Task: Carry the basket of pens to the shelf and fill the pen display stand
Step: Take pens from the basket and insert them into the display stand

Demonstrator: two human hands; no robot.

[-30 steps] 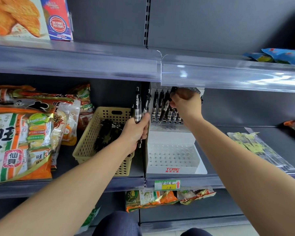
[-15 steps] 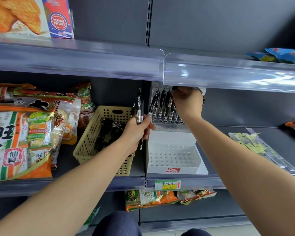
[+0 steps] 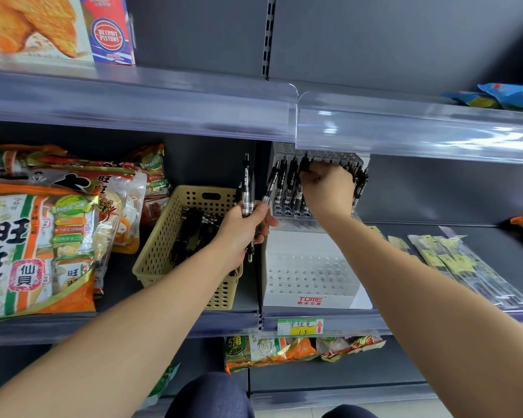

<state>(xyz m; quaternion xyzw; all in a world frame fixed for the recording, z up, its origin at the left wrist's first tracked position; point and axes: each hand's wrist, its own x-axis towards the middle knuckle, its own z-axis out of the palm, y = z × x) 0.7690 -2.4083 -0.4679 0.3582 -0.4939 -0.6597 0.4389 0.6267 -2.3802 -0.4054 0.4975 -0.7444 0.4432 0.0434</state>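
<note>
Change since earlier: the right hand [image 3: 326,188] sits a little further right along the top row of the stand than 1 second ago, deeper under the upper shelf edge; the left hand [image 3: 248,226] has barely shifted and keeps its bundle upright.
Left hand: fingers closed around a small bundle of black pens [image 3: 247,194], held upright between the basket and the stand; the tips poke out below the fist.
Right hand: fingers curled together at the top tier, pinching the top of a black pen; the grip itself is partly hidden by the knuckles.
Pen display stand [image 3: 308,279]: white, stepped, on the middle shelf [image 3: 175,324], just right of the basket; red "TOME" lettering on its front.
Top tier: a row of black pens [image 3: 284,184] stands in the holes on both sides of the right hand.
Lower tier: its holes show no pens.
Basket [image 3: 163,248]: beige, perforated, on the same shelf, touching or nearly touching the stand; more black pens [image 3: 194,230] lie loose inside.
Left of basket: large orange-and-white snack bags [image 3: 37,236].
Right of stand: flat clear packets with yellow labels [image 3: 453,254] lie on the shelf.
Price tag [image 3: 300,326]: green and yellow with a red arrow, on the shelf edge below the stand.
</note>
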